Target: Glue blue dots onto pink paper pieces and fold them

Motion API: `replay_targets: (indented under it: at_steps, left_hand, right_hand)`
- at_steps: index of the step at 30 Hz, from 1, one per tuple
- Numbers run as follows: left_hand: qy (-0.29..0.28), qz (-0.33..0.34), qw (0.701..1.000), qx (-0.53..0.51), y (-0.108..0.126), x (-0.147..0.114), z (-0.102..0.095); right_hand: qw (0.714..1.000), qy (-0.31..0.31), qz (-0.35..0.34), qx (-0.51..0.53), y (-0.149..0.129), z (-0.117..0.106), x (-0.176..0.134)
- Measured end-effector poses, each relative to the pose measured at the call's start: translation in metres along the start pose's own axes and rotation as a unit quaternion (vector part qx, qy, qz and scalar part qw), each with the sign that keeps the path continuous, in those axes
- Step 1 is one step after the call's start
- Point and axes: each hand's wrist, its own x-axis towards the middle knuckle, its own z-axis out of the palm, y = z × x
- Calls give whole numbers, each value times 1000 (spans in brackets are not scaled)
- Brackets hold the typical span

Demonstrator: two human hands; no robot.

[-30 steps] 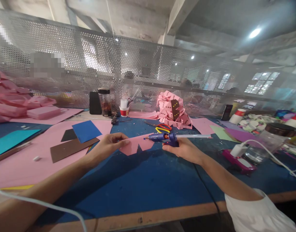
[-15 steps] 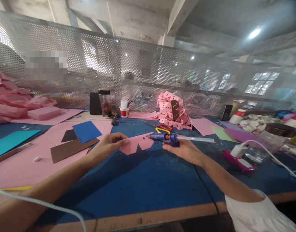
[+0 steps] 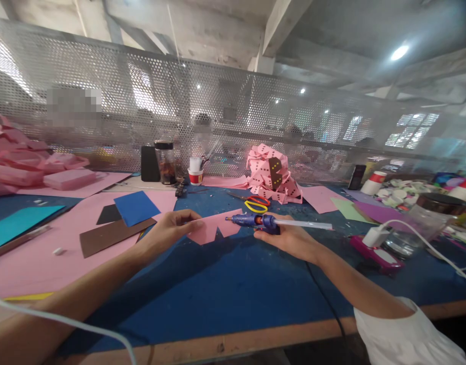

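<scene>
Between thumb and fingers, my left hand pinches the left end of a pink paper piece with a V-shaped notch in its lower edge. My right hand is wrapped round a blue glue gun, a clear glue stick jutting from its back. The gun's nozzle points left and lies over the upper right part of the paper; I cannot tell if it touches. Scissors with red and yellow handles rest just behind the gun. Farther back stands a heap of pink dotted cut-outs.
At left, blue and brown sheets lie on large pink paper. A jar and paper cup stand before the mesh partition. A magenta power strip sits right. A white cable crosses the lower left.
The glue gun in my right hand has shifted slightly left and down across the pink paper. A small blue speck seen near the nozzle no longer shows. My left hand is nearly still.
</scene>
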Motion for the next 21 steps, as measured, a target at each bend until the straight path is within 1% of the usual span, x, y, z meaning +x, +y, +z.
replay_targets:
  at_steps: [8,14,21]
  left_hand:
    - [0,-1,1000,5,-1,1,-1]
    - [5,-6,1000,0,-2,0,-1]
    - [-2,-1,1000,-4,-4,2,-1]
  right_hand:
    - [1000,6,-13,1,1,1,0]
    - [1000,3,-21,-23,3,1,0]
    - [998,8,-27,-48,4,0,-1]
